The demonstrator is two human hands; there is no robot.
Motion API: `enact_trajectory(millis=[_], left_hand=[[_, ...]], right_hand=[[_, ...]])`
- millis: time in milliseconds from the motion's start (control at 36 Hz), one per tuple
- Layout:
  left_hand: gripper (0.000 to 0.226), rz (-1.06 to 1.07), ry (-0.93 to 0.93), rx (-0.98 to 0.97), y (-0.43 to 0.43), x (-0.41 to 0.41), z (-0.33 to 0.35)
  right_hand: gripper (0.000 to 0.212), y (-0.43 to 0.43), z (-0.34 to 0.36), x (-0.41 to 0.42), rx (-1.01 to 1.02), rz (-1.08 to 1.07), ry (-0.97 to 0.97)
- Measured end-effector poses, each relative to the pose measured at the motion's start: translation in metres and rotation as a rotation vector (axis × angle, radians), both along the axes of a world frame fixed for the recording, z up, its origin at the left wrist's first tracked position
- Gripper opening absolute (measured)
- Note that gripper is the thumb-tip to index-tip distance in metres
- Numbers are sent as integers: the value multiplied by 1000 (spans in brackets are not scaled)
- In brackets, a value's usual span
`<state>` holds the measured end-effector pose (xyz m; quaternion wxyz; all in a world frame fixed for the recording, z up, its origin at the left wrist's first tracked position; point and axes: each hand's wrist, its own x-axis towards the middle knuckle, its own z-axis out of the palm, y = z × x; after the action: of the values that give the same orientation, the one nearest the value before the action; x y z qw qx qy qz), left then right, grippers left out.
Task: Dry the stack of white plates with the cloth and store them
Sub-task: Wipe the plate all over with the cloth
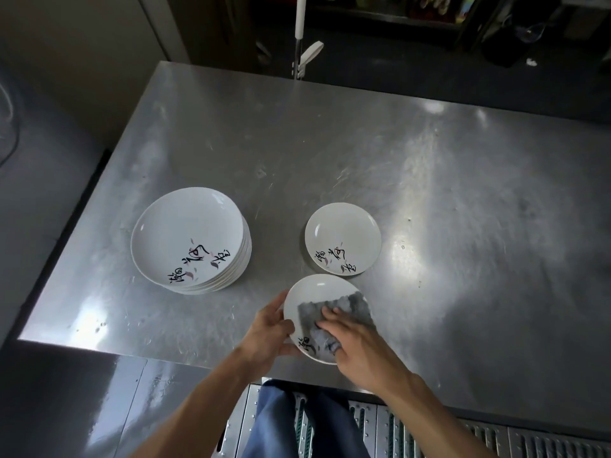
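The left hand gripped the rim of a white plate at the steel table's near edge while the right hand's flat fingers pressed a grey cloth onto it — hiding much of its face — with a lone plate just beyond and the stack off left.

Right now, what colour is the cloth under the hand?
A mottled grey cloth, light and dark patches; head view.

The stack of plates is white, its top plate brushed with black calligraphy and small pink petals, as is the lone plate. The held plate shows white with black strokes. The cloth is mottled grey, the desk scuffed silver-grey, the trousers blue
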<state>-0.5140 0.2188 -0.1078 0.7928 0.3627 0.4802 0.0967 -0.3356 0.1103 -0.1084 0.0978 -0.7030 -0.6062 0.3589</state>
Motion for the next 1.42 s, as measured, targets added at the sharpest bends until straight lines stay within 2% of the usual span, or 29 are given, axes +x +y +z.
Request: enact_trajectory(millis=[333, 528, 611, 722, 889, 944, 1028, 1111, 1167, 1278, 1389, 1417], left_hand=[[66, 58, -1, 25, 25, 26, -9], [65, 54, -9, 43, 45, 33, -8], [68, 44, -17, 50, 45, 30, -7], [71, 70, 4, 44, 41, 16, -9], [74, 19, 49, 66, 33, -4, -2], [75, -11, 56, 85, 27, -3, 2], [75, -59, 57, 103, 16, 4, 7], [58, -64, 81, 101, 8, 10, 7], [49, -31, 89, 89, 10, 6, 5], [73, -20, 53, 32, 14, -3, 4], [60, -49, 65, 79, 15, 2, 9], [62, -41, 76, 77, 15, 2, 9]], right_hand=[[54, 50, -20, 23, -55, -258, 21], [55, 72, -21, 25, -60, -309, 59], [56, 69, -18, 18, -60, -261, 108], [54, 45, -11, 12, -7, -61, 162], [43, 19, -17, 32, -109, -28, -53], [48, 28, -22, 28, -94, -50, -101], [58, 50, -23, 10, -84, -163, 88], [58, 61, -20, -17, 17, -133, 230], [58, 57, -23, -22, 90, -44, 189], [64, 51, -35, 0, 27, -118, 50], [72, 49, -34, -14, 80, 50, 137], [73, 49, -36, -14, 76, 22, 121]])
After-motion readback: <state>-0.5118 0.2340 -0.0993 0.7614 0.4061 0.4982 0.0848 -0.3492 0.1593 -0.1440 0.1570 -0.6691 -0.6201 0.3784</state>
